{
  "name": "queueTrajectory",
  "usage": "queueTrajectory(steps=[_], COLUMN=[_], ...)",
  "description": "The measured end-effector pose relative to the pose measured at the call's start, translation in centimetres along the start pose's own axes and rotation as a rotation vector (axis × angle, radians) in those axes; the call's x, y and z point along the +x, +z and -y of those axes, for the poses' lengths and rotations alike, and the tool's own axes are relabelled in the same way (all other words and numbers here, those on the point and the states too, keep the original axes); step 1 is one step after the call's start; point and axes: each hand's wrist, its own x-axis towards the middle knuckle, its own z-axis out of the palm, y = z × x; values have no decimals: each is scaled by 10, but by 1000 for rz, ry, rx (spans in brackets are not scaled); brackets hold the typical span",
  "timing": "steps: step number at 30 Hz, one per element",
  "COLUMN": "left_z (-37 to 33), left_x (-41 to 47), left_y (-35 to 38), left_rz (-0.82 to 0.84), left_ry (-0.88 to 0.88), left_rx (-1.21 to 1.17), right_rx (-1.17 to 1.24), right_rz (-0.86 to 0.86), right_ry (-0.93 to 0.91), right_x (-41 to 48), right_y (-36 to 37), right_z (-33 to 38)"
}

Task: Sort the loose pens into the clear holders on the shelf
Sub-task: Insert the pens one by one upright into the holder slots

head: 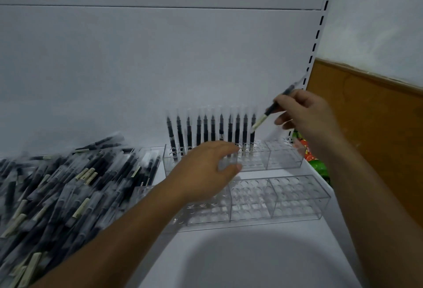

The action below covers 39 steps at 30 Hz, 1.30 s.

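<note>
A big heap of loose black pens [57, 184] in clear sleeves lies on the left of the white shelf. Two clear holders with round holes stand at the middle right: the rear holder [283, 157] and the front holder [297, 198]. Several pens [212, 129] stand upright in a row in the rear holder's back holes. My right hand [304, 111] pinches one pen [270, 110], tilted, its cream end pointing down-left just above the right end of that row. My left hand [206, 166] hovers over the rear holder's front with fingers loosely curved and no pen in it.
The shelf's white back panel rises right behind the holders. A slotted upright [320, 24] marks the shelf's right end. Beyond it are colourful packets [306, 150] and a brown wall panel [366, 116]. Bare shelf surface [251, 253] lies in front of the holders.
</note>
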Motion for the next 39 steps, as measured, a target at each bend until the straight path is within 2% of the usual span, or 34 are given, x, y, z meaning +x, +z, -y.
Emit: queueTrajectory(steps=[2, 5, 9, 13, 25, 29, 32, 35, 39], left_z=[-1, 0, 1, 1, 1, 0, -2, 3, 38], left_x=[0, 1, 2, 3, 3, 3, 3, -6, -44], left_y=[2, 2, 3, 3, 3, 0, -8, -30, -73], left_rz=[26, 24, 15, 10, -21, -16, 22, 4, -92], left_ry=[20, 16, 17, 16, 19, 17, 33, -8, -176], left_rx=[93, 91, 113, 133, 126, 72, 127, 140, 186], right_rx=[-165, -402, -595, -779, -828, -927, -1017, -973, -861], right_rz=[-111, -111, 4, 223, 252, 240, 244, 352, 524], right_ry=[-70, -131, -144, -108, -59, -43, -55, -109, -209], right_x=[4, 7, 10, 9, 9, 3, -5, -20, -42], right_y=[-7, -7, -1, 4, 4, -5, -5, 24, 88], right_z=[-7, -18, -25, -31, -26, -13, 2, 19, 42])
